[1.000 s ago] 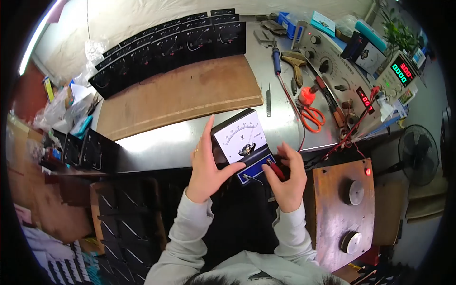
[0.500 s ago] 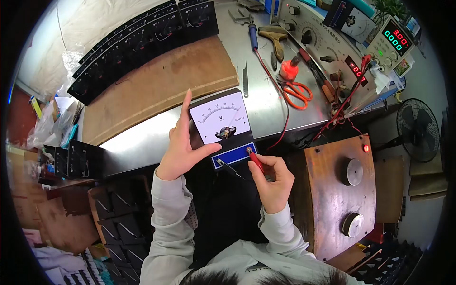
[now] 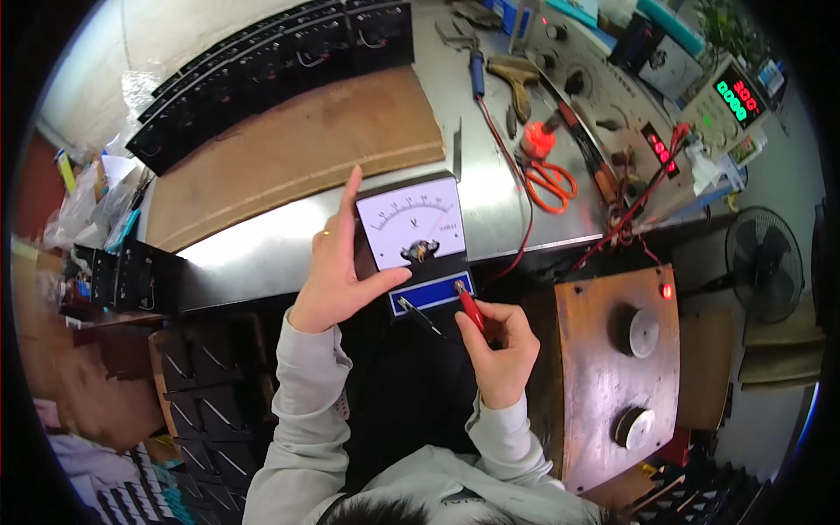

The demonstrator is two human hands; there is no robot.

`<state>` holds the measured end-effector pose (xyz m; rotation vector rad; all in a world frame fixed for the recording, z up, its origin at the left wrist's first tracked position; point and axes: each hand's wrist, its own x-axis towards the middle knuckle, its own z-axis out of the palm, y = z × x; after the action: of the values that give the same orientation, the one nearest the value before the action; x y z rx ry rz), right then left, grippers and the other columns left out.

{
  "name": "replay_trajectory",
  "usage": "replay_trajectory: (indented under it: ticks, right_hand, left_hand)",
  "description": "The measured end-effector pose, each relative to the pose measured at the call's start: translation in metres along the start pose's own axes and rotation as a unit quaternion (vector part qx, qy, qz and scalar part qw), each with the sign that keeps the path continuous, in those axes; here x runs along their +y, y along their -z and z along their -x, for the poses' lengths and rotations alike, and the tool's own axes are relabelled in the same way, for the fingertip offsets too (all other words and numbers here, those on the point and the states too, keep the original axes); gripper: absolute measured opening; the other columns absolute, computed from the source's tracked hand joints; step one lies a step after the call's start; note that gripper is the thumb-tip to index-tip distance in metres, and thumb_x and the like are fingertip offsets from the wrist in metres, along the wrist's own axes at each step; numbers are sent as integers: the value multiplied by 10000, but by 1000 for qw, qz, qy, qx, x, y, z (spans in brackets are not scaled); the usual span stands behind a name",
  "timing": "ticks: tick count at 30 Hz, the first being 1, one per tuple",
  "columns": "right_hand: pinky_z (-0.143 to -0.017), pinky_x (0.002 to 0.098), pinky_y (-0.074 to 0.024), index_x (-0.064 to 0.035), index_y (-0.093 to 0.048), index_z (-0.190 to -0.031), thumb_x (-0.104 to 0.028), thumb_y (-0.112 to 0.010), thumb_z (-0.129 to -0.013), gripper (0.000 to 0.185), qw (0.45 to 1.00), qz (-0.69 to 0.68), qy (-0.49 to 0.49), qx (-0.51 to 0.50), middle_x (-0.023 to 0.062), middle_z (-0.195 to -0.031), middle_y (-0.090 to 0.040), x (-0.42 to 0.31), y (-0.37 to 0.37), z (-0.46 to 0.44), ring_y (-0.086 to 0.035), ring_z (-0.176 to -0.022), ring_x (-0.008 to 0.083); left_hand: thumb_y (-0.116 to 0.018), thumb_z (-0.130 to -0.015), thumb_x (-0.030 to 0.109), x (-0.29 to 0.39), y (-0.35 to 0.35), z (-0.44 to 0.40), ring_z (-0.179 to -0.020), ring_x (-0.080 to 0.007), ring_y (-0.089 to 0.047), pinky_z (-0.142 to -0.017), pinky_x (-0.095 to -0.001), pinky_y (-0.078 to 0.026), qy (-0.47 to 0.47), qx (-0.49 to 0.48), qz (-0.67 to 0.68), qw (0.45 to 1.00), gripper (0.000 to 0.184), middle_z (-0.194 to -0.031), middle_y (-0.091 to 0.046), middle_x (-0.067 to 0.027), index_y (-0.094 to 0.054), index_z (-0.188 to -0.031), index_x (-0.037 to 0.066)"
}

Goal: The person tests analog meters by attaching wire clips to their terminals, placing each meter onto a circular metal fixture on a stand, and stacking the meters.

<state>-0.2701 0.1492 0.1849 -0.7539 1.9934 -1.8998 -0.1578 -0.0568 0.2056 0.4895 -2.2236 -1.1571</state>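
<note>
My left hand (image 3: 337, 276) holds a panel voltmeter (image 3: 411, 214) by its left side, thumb across the front and a finger stretched up along the edge. The meter has a white dial marked V, an open cutout showing its movement, and a blue strip (image 3: 433, 295) below. In my right hand (image 3: 506, 350), thumb and fingers pinch a red alligator clip (image 3: 471, 309), whose jaws are at the terminal on the strip's right side. A black alligator clip (image 3: 422, 317) sits at the left terminal, with no hand on it.
Behind the meter lies a brown board (image 3: 297, 149) with rows of black meter housings (image 3: 289, 66). Orange scissors (image 3: 549, 185), a red bottle (image 3: 537, 140) and a brush (image 3: 514, 83) lie right of it. A lit power supply (image 3: 726, 105) and a wooden box with knobs (image 3: 621, 376) stand at right.
The camera view has shifted slightly. My right hand has moved a little down with the red clip, and more of the clip shows. My left hand keeps its hold on the meter.
</note>
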Motion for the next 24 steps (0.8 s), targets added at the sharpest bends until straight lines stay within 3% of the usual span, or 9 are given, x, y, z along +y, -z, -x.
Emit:
replay_trajectory:
  ticks: [5,8,13,14,16,19,20,22,24]
  right_hand:
    - [-597,202,-463,-1,-661,-921,-30,-829,-835,192,1000,29,5,7,24,-802,-691,7,-3,-7,-587,-668,36]
    - [-597,212,-465,4,-646,-901,-13,-809,-845,172,990,72,117,12,40,-764,-652,8,-2,-17,-588,-661,62]
    - [-613,237,-483,-6,-648,-897,-6,-829,-804,204,989,102,104,-37,56,-826,-638,-2,11,-18,-610,-698,98]
    - [-668,259,-518,-11,-642,-948,-49,-867,-758,296,983,126,123,-48,96,-972,-647,-5,14,-18,-654,-842,179]
    - [-807,327,-553,-2,-634,-1098,-118,-918,-691,509,960,181,216,-3,153,-1179,-626,-11,13,-17,-638,-1054,288]
    - [-1029,439,-479,59,-471,-1409,-231,-946,-643,947,955,195,218,-52,246,-1406,-513,-23,-1,-12,-527,-1275,402]
    - [-1068,472,-432,75,-366,-1481,-274,-943,-631,1085,940,238,236,-69,271,-1460,-456,-17,-6,-12,-492,-1304,433]
    - [-1089,489,-395,82,-289,-1516,-284,-937,-605,1177,938,265,210,-76,278,-1483,-431,-12,-13,-9,-478,-1314,445]
    - [-1074,480,-400,82,-260,-1528,-276,-913,-606,1185,943,250,195,-96,270,-1470,-443,-2,-4,-5,-484,-1310,431]
  left_hand:
    - [-851,-755,145,0,1,2,-1257,-322,-608,-1083,-393,-433,7,14,-73,997,1172,-1327,-630,-205,-80,-1634,68]
    - [-870,-724,189,3,-8,4,-1263,-412,-591,-1083,-430,-425,-3,52,-107,993,1185,-1330,-620,-246,-113,-1627,59]
    - [-850,-738,81,-1,-7,6,-1250,-293,-605,-1069,-388,-449,-20,40,-77,996,1174,-1339,-615,-211,-91,-1633,71]
    - [-840,-742,43,0,-6,6,-1237,-264,-606,-1063,-384,-458,-28,32,-69,997,1174,-1347,-609,-201,-80,-1636,81]
    - [-896,-682,261,-1,-10,9,-1227,-356,-574,-1024,-468,-423,-10,47,-17,999,1208,-1317,-599,-203,-163,-1623,67]
    - [-904,-673,193,7,-16,10,-1232,-332,-575,-980,-436,-487,-3,59,69,996,1184,-1306,-601,-206,-199,-1613,53]
    - [-908,-668,151,10,-20,14,-1232,-322,-567,-941,-428,-530,-12,76,55,996,1167,-1319,-582,-224,-221,-1603,33]
    - [-918,-663,166,25,-37,31,-1231,-360,-551,-983,-448,-496,36,135,2,990,1161,-1350,-549,-242,-237,-1590,5]
    - [-911,-685,188,32,-46,50,-1221,-400,-528,-1009,-470,-457,-46,157,-182,970,1121,-1366,-530,-246,-262,-1575,-20]
